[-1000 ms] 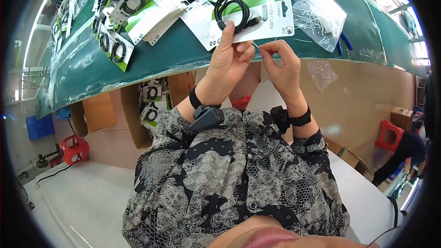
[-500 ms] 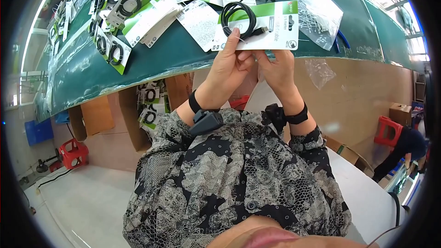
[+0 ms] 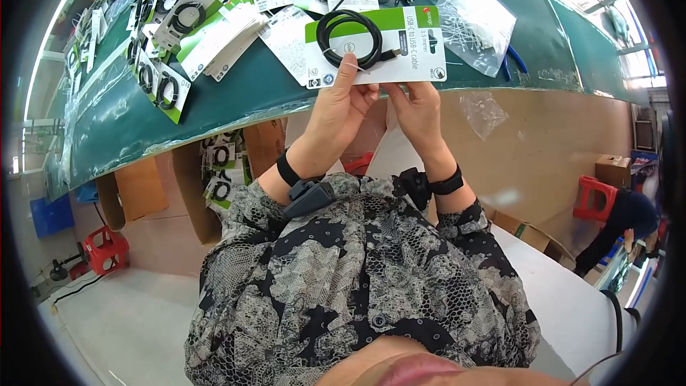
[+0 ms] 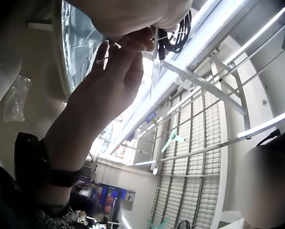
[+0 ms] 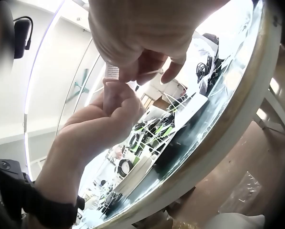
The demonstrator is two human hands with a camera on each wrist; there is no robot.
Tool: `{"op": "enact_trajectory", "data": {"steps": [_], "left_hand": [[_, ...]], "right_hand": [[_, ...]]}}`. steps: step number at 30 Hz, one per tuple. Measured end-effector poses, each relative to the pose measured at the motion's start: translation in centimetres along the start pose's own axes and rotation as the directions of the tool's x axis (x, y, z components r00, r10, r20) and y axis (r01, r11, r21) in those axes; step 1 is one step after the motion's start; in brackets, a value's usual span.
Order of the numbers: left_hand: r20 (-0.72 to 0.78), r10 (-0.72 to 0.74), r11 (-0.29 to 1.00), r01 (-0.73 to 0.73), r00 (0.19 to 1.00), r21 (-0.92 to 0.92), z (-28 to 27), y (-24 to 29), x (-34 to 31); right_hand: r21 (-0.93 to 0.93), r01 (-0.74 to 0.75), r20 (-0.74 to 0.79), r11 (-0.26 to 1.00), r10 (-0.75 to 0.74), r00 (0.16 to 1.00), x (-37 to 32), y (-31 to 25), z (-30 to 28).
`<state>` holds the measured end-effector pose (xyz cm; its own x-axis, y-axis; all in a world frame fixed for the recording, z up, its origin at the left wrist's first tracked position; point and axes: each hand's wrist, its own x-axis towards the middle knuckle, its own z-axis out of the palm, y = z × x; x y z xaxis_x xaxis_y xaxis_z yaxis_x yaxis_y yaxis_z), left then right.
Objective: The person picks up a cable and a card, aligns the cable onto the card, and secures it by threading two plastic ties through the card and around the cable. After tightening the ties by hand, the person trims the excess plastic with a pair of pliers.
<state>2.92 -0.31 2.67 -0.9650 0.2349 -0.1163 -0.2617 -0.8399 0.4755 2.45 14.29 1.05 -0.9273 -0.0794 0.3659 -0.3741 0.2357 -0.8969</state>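
My left hand (image 3: 336, 114) grips a green and white card (image 3: 421, 64) printed "USB-C to USB-C cable" by its lower edge, thumb on the front. A coiled black cable (image 3: 376, 39) lies against the card face, under that thumb. My right hand (image 3: 418, 114) is at the card's lower edge, its fingertips hidden behind it in the head view. From the right wrist, a thin white cable tie (image 5: 152, 73) shows between the right fingers, close to the left hand. The left wrist view shows the card edge-on, with the coil (image 4: 180, 33) beside it.
On the green table (image 3: 214, 111) lie many carded cables (image 3: 168, 93), a stack of cards (image 3: 232, 39), a bag of white cable ties (image 3: 475, 25) and a blue-handled tool (image 3: 516, 61). Beneath stands a box of carded cables (image 3: 221, 164). A red stool (image 3: 107, 250) is at left; another person (image 3: 629, 218) bends at right.
The right hand was apart from the card at its lower right; it has moved left, its fingertips going behind the lower edge. The card has turned more level. The left hand keeps its hold.
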Motion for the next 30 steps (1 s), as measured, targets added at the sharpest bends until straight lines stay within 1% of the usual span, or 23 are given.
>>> {"op": "enact_trajectory", "data": {"steps": [1,4,6,9,10,12,13,14,15,16,17,18,20,21,25,26,28,29,30], "left_hand": [[0.005,-0.004,1.000,0.004,1.000,-0.003,0.2,-0.2,0.0],[-0.124,0.103,0.989,-0.088,0.987,0.122,1.1,-0.3,-0.2],[-0.128,0.103,0.988,-0.086,0.986,0.130,1.1,-0.2,-0.3],[-0.140,0.106,0.985,-0.084,0.984,0.154,0.5,-0.1,-0.3],[-0.148,0.178,0.968,-0.145,0.973,0.207,0.1,-0.2,-0.1],[-0.156,0.317,0.915,-0.258,0.935,0.310,-0.5,-0.5,0.2],[-0.161,0.313,0.917,-0.254,0.936,0.309,-0.5,-0.6,0.2],[-0.164,0.300,0.921,-0.240,0.940,0.309,-0.4,-0.8,0.1],[-0.163,0.283,0.925,-0.224,0.945,0.307,-0.2,-1.1,0.1],[-0.158,0.268,0.929,-0.212,0.950,0.304,0.1,-1.3,0.1],[-0.152,0.259,0.932,-0.205,0.954,0.300,0.1,-1.7,0.2],[-0.126,0.257,0.928,-0.209,0.958,0.307,0.0,-2.1,0.2],[-0.082,0.269,0.918,-0.229,0.960,0.325,-0.4,-2.4,0.0],[-0.083,0.277,0.915,-0.237,0.957,0.325,-0.5,-2.3,0.0],[-0.064,0.247,0.933,-0.220,0.967,0.285,-0.1,-1.9,0.0],[-0.061,0.260,0.938,-0.237,0.964,0.254,0.2,-1.8,0.0],[-0.053,0.286,0.944,-0.271,0.957,0.190,0.9,-1.6,0.2],[-0.048,0.286,0.943,-0.273,0.957,0.189,0.9,-1.6,0.4],[-0.024,0.320,0.916,-0.302,0.947,0.264,0.7,-1.6,0.6]], "right_hand": [[-0.025,0.038,-0.021,0.999,-0.039,0.999,0.0,0.0,0.0],[-0.057,0.072,-0.059,0.996,-0.076,0.995,0.2,0.0,0.1],[-0.067,0.091,-0.072,0.994,-0.096,0.993,0.2,-0.2,0.0],[-0.324,0.112,-0.117,0.939,-0.157,0.981,0.1,-1.4,-1.0],[-0.322,0.116,-0.114,0.939,-0.160,0.981,-0.3,-1.9,-1.6],[-0.529,0.092,-0.019,0.844,-0.120,0.993,-1.5,-3.1,-3.5],[-0.625,0.080,0.021,0.777,-0.085,0.996,-1.8,-3.5,-4.0],[-0.629,0.068,0.017,0.774,-0.075,0.997,-1.7,-4.1,-3.8],[-0.616,0.188,0.041,0.765,-0.208,0.977,-1.0,-4.8,-3.2],[-0.603,0.309,0.063,0.736,-0.342,0.938,-0.2,-5.4,-2.4],[-0.585,0.427,0.085,0.690,-0.471,0.878,0.4,-5.7,-1.9],[-0.590,0.425,0.083,0.686,-0.472,0.878,0.6,-5.4,-1.6],[-0.598,0.455,0.067,0.660,-0.524,0.849,0.7,-4.1,-0.6],[-0.598,0.473,0.061,0.647,-0.551,0.832,0.8,-3.7,-0.2],[-0.602,0.481,0.029,0.637,-0.584,0.811,0.9,-3.4,0.2],[-0.605,0.480,0.027,0.635,-0.586,0.810,1.0,-3.4,0.0],[-0.567,0.539,0.046,0.623,-0.629,0.776,1.2,-3.4,-0.4],[-0.547,0.569,0.057,0.615,-0.651,0.757,1.5,-3.4,-0.5],[-0.549,0.570,0.057,0.611,-0.653,0.755,1.7,-3.4,-0.6]]}}
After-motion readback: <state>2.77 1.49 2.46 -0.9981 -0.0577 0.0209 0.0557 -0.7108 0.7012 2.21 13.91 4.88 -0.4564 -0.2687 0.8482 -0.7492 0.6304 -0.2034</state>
